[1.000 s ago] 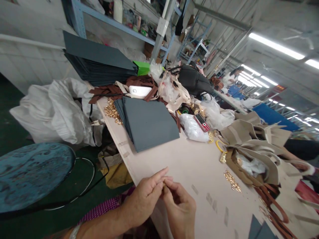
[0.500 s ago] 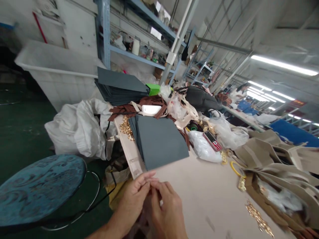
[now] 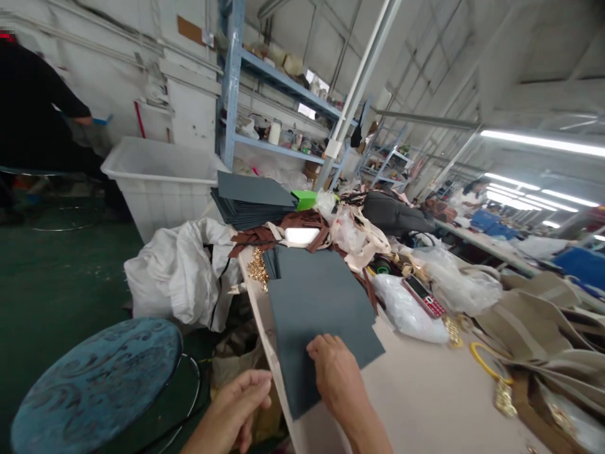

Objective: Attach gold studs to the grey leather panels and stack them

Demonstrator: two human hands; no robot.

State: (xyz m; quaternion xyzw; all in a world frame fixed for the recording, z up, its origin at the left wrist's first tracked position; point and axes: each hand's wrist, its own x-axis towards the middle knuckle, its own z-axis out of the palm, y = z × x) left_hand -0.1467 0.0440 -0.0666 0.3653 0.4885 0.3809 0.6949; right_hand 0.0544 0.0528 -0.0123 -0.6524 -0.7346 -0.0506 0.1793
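One grey sheet [image 3: 295,328] is lying crooked on its pile [image 3: 312,263]. R hand [image 3: 338,372] is touching it, fingers bent; L hand [image 3: 241,403] is hanging nearby, loosely curled. Can't tell if either's gripping. Keeping it flat is prob. best.

A plain, dark blue-grey sheet [image 3: 295,334] with straight edges and a smooth, matte face. It lies askew over a stack [image 3: 312,261] of similar dark sheets, overhanging it toward the viewer. Its left side runs just inside the table's [image 3: 416,403] left edge, with its nearest corner close to that edge. The stack's far-left corner looks slightly fanned.
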